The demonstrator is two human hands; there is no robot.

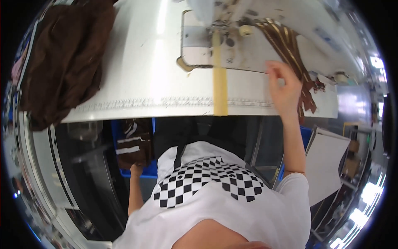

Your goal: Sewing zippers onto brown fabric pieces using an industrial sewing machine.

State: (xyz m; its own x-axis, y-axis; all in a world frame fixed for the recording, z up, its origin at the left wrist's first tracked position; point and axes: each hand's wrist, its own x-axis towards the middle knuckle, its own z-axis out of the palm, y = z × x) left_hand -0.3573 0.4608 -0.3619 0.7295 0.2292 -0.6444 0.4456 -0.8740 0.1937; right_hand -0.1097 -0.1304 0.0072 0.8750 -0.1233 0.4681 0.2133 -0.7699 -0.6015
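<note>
My right hand [285, 86] reaches up onto the white sewing table [141, 83], its fingers pinching a brown fabric piece with tan stripes [286, 41] that trails from the sewing machine's plate [207, 45]. My left hand [136, 169] is down below the table edge, at my left side, gripping a brown garment piece with white stripes [133, 145] that lies in a blue bin [150, 168]. A strip of yellow tape [219, 83] runs across the table from the needle area to the front edge.
A heap of dark brown fabric [62, 58] covers the table's left end. A white board [327, 162] leans at the lower right beside another blue bin [306, 135]. My white shirt with its black checked print [207, 182] fills the lower middle.
</note>
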